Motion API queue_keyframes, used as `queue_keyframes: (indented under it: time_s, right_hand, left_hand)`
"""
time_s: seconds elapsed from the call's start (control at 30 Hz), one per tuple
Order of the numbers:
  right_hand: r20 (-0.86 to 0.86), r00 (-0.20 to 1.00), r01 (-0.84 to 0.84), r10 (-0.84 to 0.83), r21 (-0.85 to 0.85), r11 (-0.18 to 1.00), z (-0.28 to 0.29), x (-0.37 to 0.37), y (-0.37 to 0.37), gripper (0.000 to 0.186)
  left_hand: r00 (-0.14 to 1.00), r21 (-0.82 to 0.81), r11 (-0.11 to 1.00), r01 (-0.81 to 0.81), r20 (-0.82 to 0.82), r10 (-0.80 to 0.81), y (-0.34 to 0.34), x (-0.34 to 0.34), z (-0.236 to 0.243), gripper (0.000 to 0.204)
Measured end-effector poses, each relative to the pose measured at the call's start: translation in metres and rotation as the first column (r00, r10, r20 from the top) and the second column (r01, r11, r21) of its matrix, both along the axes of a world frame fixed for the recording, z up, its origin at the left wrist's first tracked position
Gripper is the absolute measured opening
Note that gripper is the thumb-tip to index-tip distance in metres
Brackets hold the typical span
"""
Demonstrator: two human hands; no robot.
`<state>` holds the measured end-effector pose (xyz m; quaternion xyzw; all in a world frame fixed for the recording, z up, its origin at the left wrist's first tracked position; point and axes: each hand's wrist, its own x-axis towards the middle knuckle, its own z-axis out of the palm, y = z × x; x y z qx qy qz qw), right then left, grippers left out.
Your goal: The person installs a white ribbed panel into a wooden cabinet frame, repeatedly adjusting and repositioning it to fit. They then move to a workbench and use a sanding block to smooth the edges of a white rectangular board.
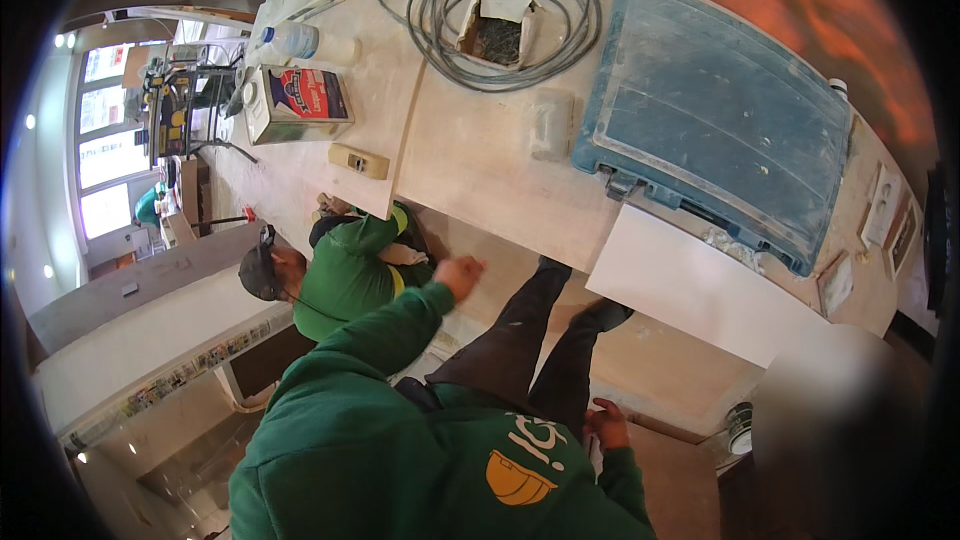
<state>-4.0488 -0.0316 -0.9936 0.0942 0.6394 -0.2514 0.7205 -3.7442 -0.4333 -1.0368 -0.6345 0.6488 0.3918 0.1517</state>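
Observation:
My left hand (460,278) is raised in front of me, its fingers curled into a loose fist. No held object shows in it. It is nearest to a co-worker in a green top (345,265), who crouches at the left beside the table. Low beside my right thigh hangs my right hand (608,426), fingers bent but apart. Something white (597,456) shows below its palm; I cannot tell whether the two touch. Beyond my hands stands a pale wooden worktable (480,160), with a white panel (700,280) along its near edge.
On the table are a dusty blue case lid (715,110), coiled grey cable (430,25), a small box (497,35), a rectangular metal can (300,105), a plastic bottle (292,40) and a yellowish block (358,161). A round tin (739,427) stands low at the right.

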Motion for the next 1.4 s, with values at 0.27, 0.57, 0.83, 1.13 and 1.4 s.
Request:
queue_keyframes:
  time_s: [0.27,0.57,0.83,1.13,1.4]
  right_hand:
    - [-0.062,0.995,0.091,-0.083,0.145,0.985,-0.004,-0.007,0.008,0.020]
    - [-0.245,0.970,0.007,0.001,0.031,0.999,0.006,-0.017,-0.001,0.021]
    - [-0.268,0.963,-0.002,0.029,0.100,0.995,0.024,-0.017,-0.035,0.031]
    - [-0.423,0.895,-0.022,-0.143,-0.361,0.932,0.107,-0.007,-0.136,0.030]
    - [-0.889,0.448,-0.743,0.094,-0.311,0.593,0.166,-0.052,-0.204,0.075]
  left_hand:
    - [0.798,-0.692,0.599,-0.403,0.055,0.601,-0.162,0.147,-0.017,0.064]
    - [0.609,-0.266,0.675,-0.688,0.294,0.737,-0.270,0.164,-0.069,0.086]
    - [0.517,-0.326,0.489,-0.809,-0.001,0.856,-0.253,0.189,-0.028,0.060]
    - [0.964,-0.070,0.996,-0.050,-0.263,0.030,-0.052,0.060,0.158,0.064]
    - [0.424,-0.003,0.521,0.854,-0.576,-0.699,-0.024,-0.126,0.182,0.072]
